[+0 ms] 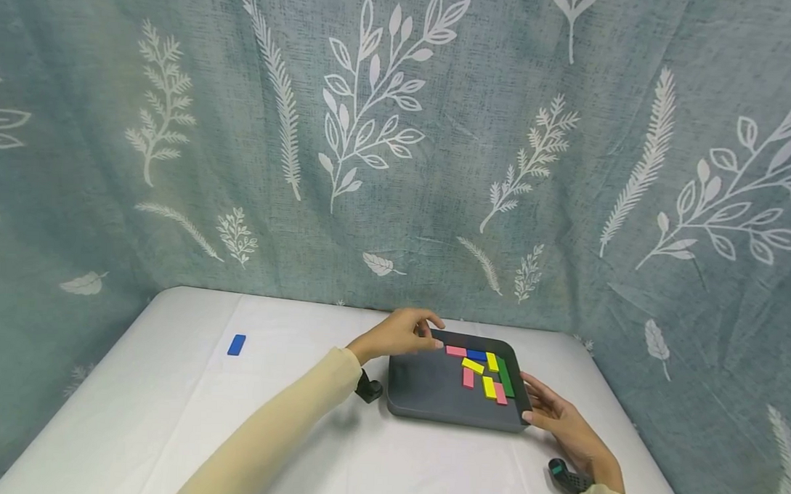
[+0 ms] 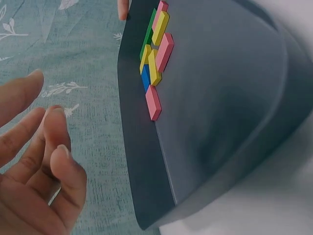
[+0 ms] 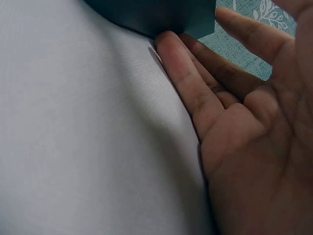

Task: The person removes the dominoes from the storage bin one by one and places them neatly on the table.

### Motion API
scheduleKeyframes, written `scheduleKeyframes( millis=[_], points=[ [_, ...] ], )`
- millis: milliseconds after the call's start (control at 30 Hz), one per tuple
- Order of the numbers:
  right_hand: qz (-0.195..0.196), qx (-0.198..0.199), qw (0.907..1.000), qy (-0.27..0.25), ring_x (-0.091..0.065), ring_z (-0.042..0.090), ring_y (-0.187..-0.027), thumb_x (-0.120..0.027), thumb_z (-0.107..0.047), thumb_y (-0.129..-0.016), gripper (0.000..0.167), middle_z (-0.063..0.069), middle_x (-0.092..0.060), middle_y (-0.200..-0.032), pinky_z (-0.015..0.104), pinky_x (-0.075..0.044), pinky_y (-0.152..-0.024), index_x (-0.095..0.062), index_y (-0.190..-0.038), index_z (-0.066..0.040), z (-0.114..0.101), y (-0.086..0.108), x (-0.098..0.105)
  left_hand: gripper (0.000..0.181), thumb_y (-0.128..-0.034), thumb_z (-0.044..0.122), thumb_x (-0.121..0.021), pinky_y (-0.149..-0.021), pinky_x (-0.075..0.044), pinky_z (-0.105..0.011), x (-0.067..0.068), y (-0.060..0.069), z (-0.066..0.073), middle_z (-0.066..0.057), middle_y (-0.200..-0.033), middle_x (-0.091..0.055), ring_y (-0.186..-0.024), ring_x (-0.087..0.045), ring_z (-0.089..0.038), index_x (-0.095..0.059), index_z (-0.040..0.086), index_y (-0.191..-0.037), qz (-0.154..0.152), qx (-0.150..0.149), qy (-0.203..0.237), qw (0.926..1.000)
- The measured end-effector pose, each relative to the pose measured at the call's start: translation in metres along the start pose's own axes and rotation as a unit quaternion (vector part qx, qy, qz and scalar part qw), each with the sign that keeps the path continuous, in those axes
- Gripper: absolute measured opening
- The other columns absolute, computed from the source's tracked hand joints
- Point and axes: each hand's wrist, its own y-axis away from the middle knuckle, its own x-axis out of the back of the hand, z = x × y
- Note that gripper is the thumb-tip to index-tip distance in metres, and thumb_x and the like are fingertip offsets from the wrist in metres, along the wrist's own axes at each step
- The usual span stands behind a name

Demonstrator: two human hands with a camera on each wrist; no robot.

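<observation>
Touching the tray [image 1: 423, 390] (colored blocks [image 1: 473, 366] inside) are the right fingers [image 3: 178, 63].

Hung beyond the far edge of the white-covered table [image 1: 168, 392] with a blue-green curtain [image 1: 435, 226], and flanked by it along the left and right edges too. Printed in white with leafy sprays [image 1: 374, 70], feathery fronds [image 1: 649, 150] and, low down near the far edge, single leaves [image 1: 378, 264]. Rounded at the far left corner.
</observation>
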Motion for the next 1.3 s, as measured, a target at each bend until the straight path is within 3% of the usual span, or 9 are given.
scheduleKeyframes(
  millis=[167,333,400,533,633,833,1033,1133,1300],
  points=[
    [0.006,0.001,1.0000,-0.001,-0.047,0.033,-0.136,-0.080,-0.024,-0.092,0.083,0.015,-0.037,-0.160,0.050,-0.040,-0.110,-0.035,-0.161,-0.027,0.000,0.000,0.000,0.037,-0.0986,0.024,-0.073,-0.078,-0.058,-0.050,-0.007,-0.009,0.002,-0.005,-0.094,-0.067,-0.078,-0.067,-0.025,-0.064,0.015,-0.134,-0.004,-0.001,-0.001,1.0000],
    [0.005,-0.005,1.0000,-0.004,-0.045,0.034,-0.138,-0.080,-0.025,-0.092,0.084,0.014,-0.034,-0.162,0.055,-0.037,-0.112,-0.034,-0.162,-0.028,-0.002,0.002,-0.001,0.036,-0.0989,0.021,-0.073,-0.071,-0.058,-0.038,-0.014,-0.017,0.000,-0.004,-0.094,-0.066,-0.075,-0.067,-0.023,-0.064,0.015,-0.134,-0.006,0.000,-0.005,1.0000],
    [0.008,-0.009,0.9999,-0.005,-0.045,0.033,-0.138,-0.081,-0.026,-0.091,0.084,0.014,-0.034,-0.162,0.054,-0.038,-0.112,-0.034,-0.161,-0.028,-0.002,0.002,-0.002,0.036,-0.0989,0.021,-0.073,-0.072,-0.058,-0.040,-0.016,-0.020,-0.002,-0.004,-0.093,-0.066,-0.073,-0.066,-0.022,-0.065,0.015,-0.133,-0.004,0.004,-0.004,1.0000],
    [0.013,-0.012,0.9998,-0.001,-0.045,0.033,-0.138,-0.082,-0.026,-0.090,0.085,0.013,-0.034,-0.162,0.052,-0.040,-0.111,-0.035,-0.161,-0.028,-0.001,0.002,-0.001,0.035,-0.0988,0.021,-0.073,-0.080,-0.056,-0.052,-0.021,-0.025,-0.002,-0.004,-0.092,-0.066,-0.079,-0.067,-0.034,-0.066,0.014,-0.132,-0.001,0.018,0.006,0.9998],
    [0.015,-0.009,0.9998,-0.001,-0.045,0.033,-0.138,-0.082,-0.025,-0.090,0.086,0.014,-0.035,-0.162,0.051,-0.041,-0.110,-0.035,-0.161,-0.028,-0.001,0.002,-0.001,0.033,-0.0979,0.018,-0.073,-0.083,-0.056,-0.055,-0.024,-0.029,-0.004,-0.005,-0.091,-0.066,-0.088,-0.066,-0.044,-0.066,0.012,-0.130,-0.003,0.026,0.011,0.9996],
    [0.013,-0.005,0.9999,-0.009,-0.048,0.033,-0.136,-0.082,-0.024,-0.090,0.084,0.014,-0.036,-0.161,0.048,-0.044,-0.108,-0.036,-0.161,-0.027,-0.002,0.003,-0.002,0.034,-0.0964,0.017,-0.075,-0.072,-0.058,-0.041,-0.031,-0.037,-0.008,-0.005,-0.088,-0.065,-0.087,-0.068,-0.045,-0.067,0.009,-0.128,-0.006,0.032,-0.005,0.9994],
    [0.011,-0.008,0.9998,-0.016,-0.047,0.033,-0.136,-0.082,-0.022,-0.091,0.083,0.014,-0.036,-0.162,0.048,-0.044,-0.108,-0.037,-0.160,-0.027,0.000,0.005,-0.002,0.038,-0.0963,0.018,-0.076,-0.062,-0.052,-0.027,-0.039,-0.046,-0.015,-0.004,-0.091,-0.066,-0.084,-0.069,-0.042,-0.066,0.004,-0.130,-0.020,0.036,-0.023,0.9989],
    [0.011,-0.005,0.9999,-0.010,-0.046,0.033,-0.137,-0.082,-0.023,-0.090,0.084,0.014,-0.036,-0.162,0.049,-0.043,-0.109,-0.037,-0.160,-0.028,0.001,0.004,-0.002,0.036,-0.0968,0.016,-0.075,-0.070,-0.055,-0.030,-0.043,-0.048,-0.019,-0.008,-0.103,-0.068,-0.090,-0.069,-0.035,-0.067,0.002,-0.130,-0.023,0.033,-0.047,0.9981],
    [0.013,-0.003,0.9998,-0.011,-0.048,0.033,-0.135,-0.083,-0.023,-0.090,0.082,0.013,-0.038,-0.160,0.048,-0.044,-0.108,-0.039,-0.159,-0.029,0.000,0.003,-0.001,0.038,-0.0968,0.017,-0.075,-0.096,-0.052,-0.035,-0.049,-0.053,-0.025,-0.009,-0.128,-0.067,-0.119,-0.062,-0.025,-0.068,0.004,-0.132,-0.016,0.033,-0.098,0.9945]
  ],
)
